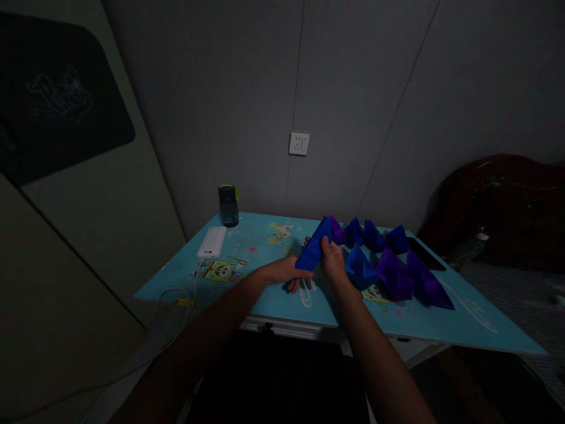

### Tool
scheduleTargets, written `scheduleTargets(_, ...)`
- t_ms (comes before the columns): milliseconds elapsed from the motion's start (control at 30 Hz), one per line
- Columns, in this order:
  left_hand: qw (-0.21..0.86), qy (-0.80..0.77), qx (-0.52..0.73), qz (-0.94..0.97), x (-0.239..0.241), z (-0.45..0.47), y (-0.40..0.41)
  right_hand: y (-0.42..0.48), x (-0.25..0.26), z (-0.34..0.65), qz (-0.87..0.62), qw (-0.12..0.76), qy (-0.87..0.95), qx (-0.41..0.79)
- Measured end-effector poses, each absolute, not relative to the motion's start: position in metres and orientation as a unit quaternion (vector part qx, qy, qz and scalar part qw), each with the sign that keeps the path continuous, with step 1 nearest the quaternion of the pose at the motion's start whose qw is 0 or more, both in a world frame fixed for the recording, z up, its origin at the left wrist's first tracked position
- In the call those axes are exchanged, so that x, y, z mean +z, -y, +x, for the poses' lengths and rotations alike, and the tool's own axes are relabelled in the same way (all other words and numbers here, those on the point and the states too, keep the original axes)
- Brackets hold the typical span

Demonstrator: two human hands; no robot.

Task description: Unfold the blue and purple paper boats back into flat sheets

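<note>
- Head view: the blue folded paper (312, 247) is up in front of the person, above the worktop (260, 306), slanting from lower left to upper right between the two hands.
- Right grip (332, 259): clasped on the paper's right side, the thumb pressed flat against the face turned to the camera.
- Left grip (285, 270): at the paper's lower left end and touching it; whether it pinches the sheet or only supports it, I cannot tell.
- Left arm: reaches in from the lower left, the hand turned sideways, with fingers loosely bent below the paper.
- Right arm: rises from the lower right, the forearm leaning inward to the paper.
- Just right of the right hand: a blue folded shape (361, 268), then a purple folded shape (394, 275) and a long purple piece (426, 281) in the near row.
- Behind them: a small purple shape (337, 231) partly hidden by the held paper, and three blue shapes (374, 237) in a row.
- Well apart, to the left: a white power bank (212, 242) with a cable (195, 285), and a dark-lidded bottle (228, 207).
</note>
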State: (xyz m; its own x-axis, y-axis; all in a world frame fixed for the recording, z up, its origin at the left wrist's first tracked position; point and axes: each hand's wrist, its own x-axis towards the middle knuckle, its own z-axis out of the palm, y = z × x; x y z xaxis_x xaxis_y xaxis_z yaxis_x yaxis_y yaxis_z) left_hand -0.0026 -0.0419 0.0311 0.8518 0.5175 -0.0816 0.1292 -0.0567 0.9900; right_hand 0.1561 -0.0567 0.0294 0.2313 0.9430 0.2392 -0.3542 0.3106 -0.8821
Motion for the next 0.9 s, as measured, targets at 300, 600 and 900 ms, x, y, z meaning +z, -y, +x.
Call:
scheduleTargets(300,0.659,-0.210,0.089,0.717,0.027,-0.007,0.038,0.059,0.036,0.159,-0.348,0.728,0.377,0.455)
scheduleTargets(600,0.656,-0.239,0.193,0.689,0.021,-0.001,0.033,0.050,0.029,0.164,-0.368,0.725,0.404,0.419)
scheduleTargets(900,0.590,-0.304,0.317,0.677,0.008,0.006,0.024,0.054,0.015,0.146,-0.438,0.628,0.555,0.325)
